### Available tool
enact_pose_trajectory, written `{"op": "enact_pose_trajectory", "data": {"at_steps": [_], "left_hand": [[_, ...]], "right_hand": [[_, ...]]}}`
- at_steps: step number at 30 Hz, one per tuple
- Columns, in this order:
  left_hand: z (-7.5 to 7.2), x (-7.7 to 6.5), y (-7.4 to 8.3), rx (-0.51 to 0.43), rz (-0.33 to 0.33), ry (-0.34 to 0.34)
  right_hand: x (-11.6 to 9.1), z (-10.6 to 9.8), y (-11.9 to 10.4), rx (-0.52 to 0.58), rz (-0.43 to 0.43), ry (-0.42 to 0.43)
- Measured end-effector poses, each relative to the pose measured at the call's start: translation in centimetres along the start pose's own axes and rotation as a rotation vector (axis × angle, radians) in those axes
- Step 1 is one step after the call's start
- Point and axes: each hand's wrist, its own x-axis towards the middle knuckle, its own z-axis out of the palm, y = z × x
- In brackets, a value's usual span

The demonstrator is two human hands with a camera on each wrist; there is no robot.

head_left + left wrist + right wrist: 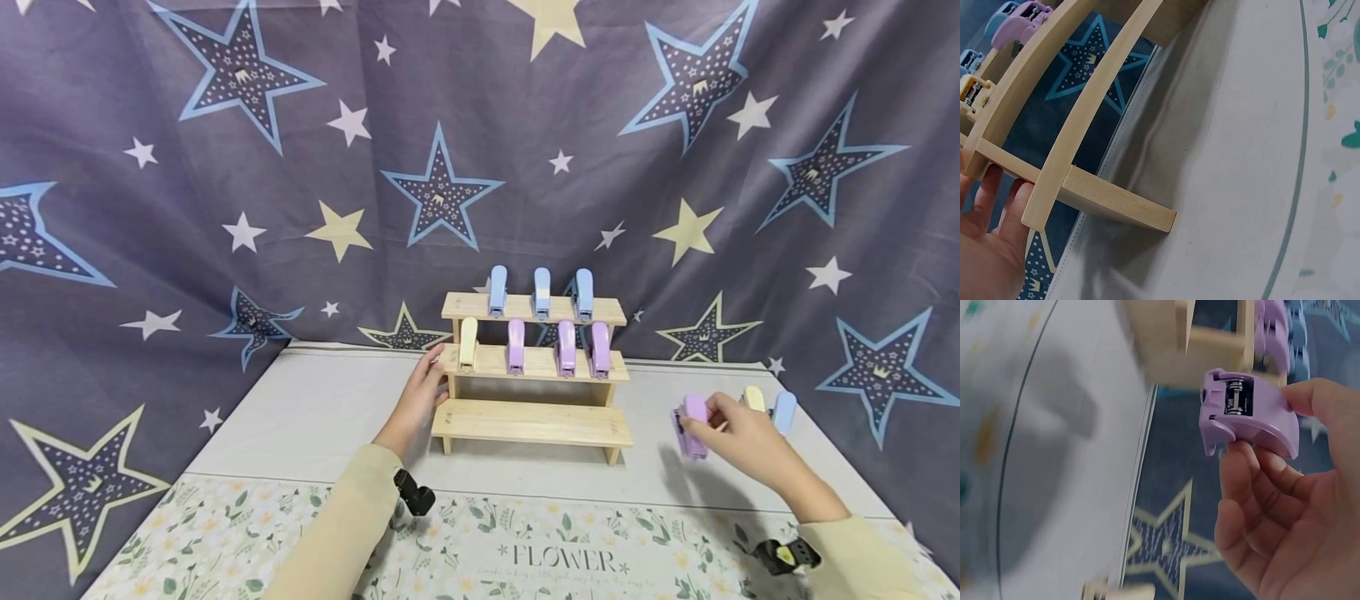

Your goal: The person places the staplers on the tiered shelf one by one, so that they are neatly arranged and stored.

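Observation:
My right hand point(738, 437) pinches a purple stapler point(1266, 415) between thumb and fingers, held up to the right of a three-tier wooden shelf stand point(532, 421). Its spring shows through a slot in the right wrist view. My left hand point(420, 390) touches the left end of the stand's middle tier, its fingers fairly straight against the wood; the thumb is hidden in the left wrist view. On the middle tier stand a yellow stapler point(468, 343) and three purple staplers point(516, 346). Three blue staplers point(542, 293) stand along the top tier.
Beyond my right hand, a yellow stapler point(753, 398) and a blue stapler point(783, 412) stand on the table, partly hidden. A flowered mat point(480, 533) covers the table's front part. The star-patterned curtain point(450, 108) hangs close behind the stand.

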Motion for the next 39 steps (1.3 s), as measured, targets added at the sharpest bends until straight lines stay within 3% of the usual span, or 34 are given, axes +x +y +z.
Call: {"op": "enact_pose_trajectory", "data": {"at_steps": [13,20,27,39], "left_hand": [[0.1,0.2,-0.6,0.005,0.021,0.012],[0.2,0.2,-0.5,0.010,0.016,0.008],[0.2,0.2,-0.6,0.024,0.014,0.016],[0.0,0.3,-0.6,0.004,0.023,0.007]], "right_hand": [[3.0,5.4,-6.3,0.232,-0.173,-0.030],[4.6,7.9,-9.3,0.272,-0.209,-0.082],[6.0,10.5,-11.9,0.339,-0.173,-0.143],[7.5,14.6,-15.7,0.436,-0.128,-0.155]]}}
